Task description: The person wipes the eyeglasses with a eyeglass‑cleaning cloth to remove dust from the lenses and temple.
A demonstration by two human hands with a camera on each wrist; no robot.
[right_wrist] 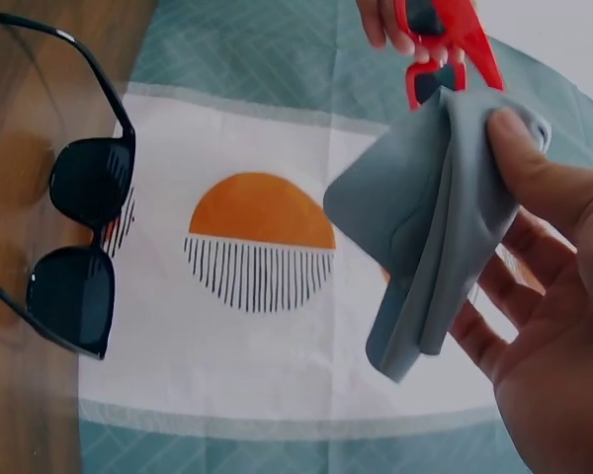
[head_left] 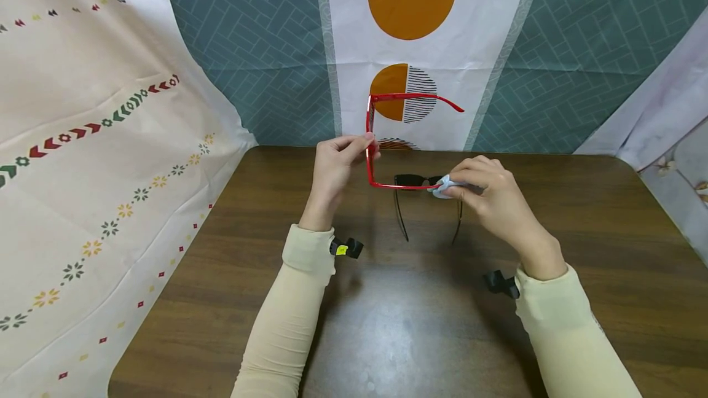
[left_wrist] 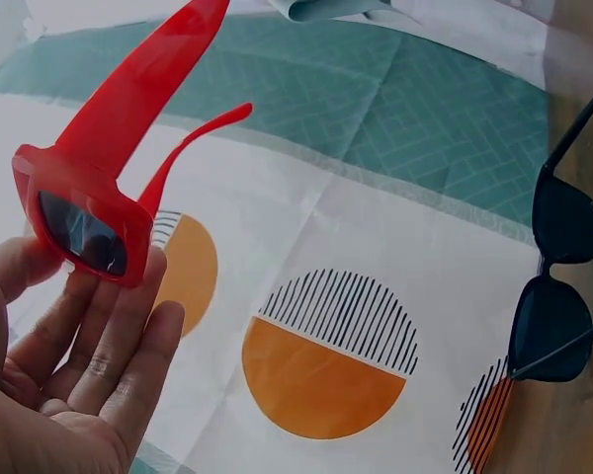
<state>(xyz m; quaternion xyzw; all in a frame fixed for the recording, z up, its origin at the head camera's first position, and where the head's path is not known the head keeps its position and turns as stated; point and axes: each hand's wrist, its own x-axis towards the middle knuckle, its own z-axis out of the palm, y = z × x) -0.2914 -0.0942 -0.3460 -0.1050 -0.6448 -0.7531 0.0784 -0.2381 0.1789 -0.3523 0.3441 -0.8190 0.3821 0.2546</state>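
Red-framed sunglasses (head_left: 406, 97) are held up above the table with both temples unfolded. My left hand (head_left: 345, 155) pinches the front of the frame between thumb and fingers; the left wrist view shows a dark lens (left_wrist: 82, 234) just above the fingertips. Between the thumb and fingers of my right hand (head_left: 487, 192) is a folded light blue-grey cloth (right_wrist: 425, 217), wrapped about the end of the nearer red temple. Black sunglasses (head_left: 410, 180) stand on the table behind the raised pair, temples spread toward me.
The brown wooden table (head_left: 221, 300) runs back to a teal and white patterned cloth backdrop (head_left: 249, 48). A cream embroidered cloth (head_left: 110, 171) hangs along the left side, and a pale curtain (head_left: 664, 97) is at the right.
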